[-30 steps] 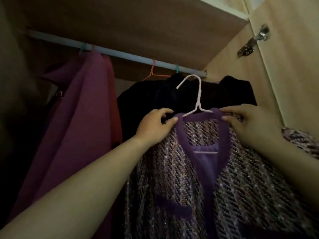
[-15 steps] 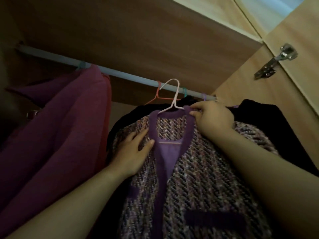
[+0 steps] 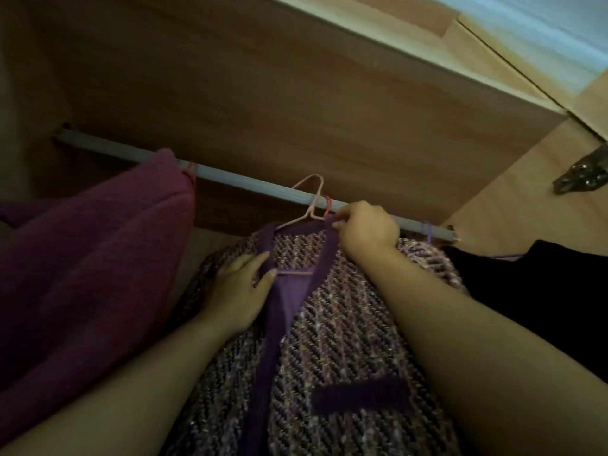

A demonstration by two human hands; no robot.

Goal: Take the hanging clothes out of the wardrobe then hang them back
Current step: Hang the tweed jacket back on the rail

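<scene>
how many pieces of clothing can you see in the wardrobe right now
3: a magenta coat hanging at the left, the purple tweed jacket in the middle, and a black garment at the right. Others may be hidden behind the jacket.

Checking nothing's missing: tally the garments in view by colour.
Magenta coat: 1
Purple tweed jacket: 1
Black garment: 1
Total: 3

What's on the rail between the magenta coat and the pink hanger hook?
Nothing. Head view shows bare rail between magenta coat and pink hanger hook.
</scene>
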